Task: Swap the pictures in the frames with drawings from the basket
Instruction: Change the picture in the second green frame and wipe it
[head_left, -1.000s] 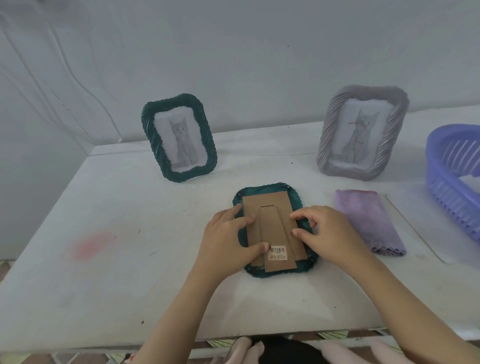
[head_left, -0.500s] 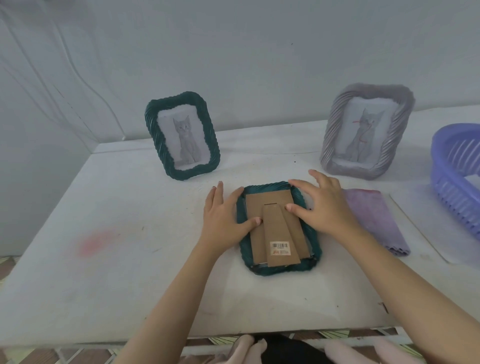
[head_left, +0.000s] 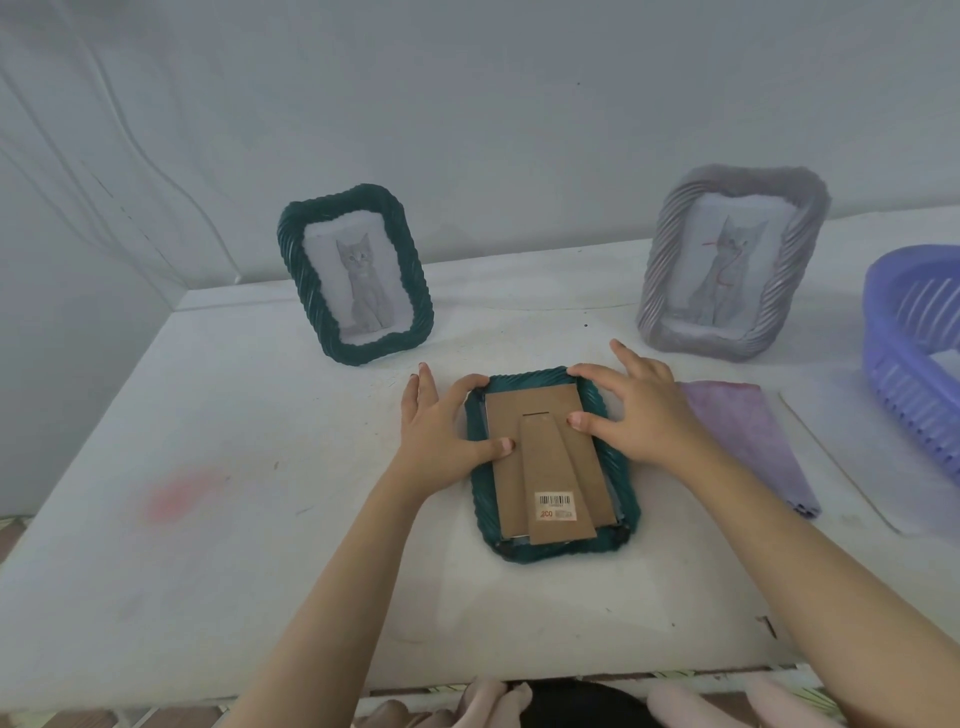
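A dark green frame lies face down in the middle of the table, its brown cardboard back and stand facing up. My left hand rests on its upper left edge, thumb pressing the cardboard, index finger at the top corner. My right hand lies on the upper right edge, thumb on the cardboard, fingers spread over the top corner. A second green frame with a cat picture stands at the back left. A grey frame with a cat picture stands at the back right. The blue basket is at the right edge.
A folded purple cloth lies right of the face-down frame. A white sheet lies under the basket's near side. A pink smear marks the table at the left. The table's front edge runs just above my knees.
Both hands have slid from the lower half of the face-down frame up to its top corners. The frame has stayed where it lay.
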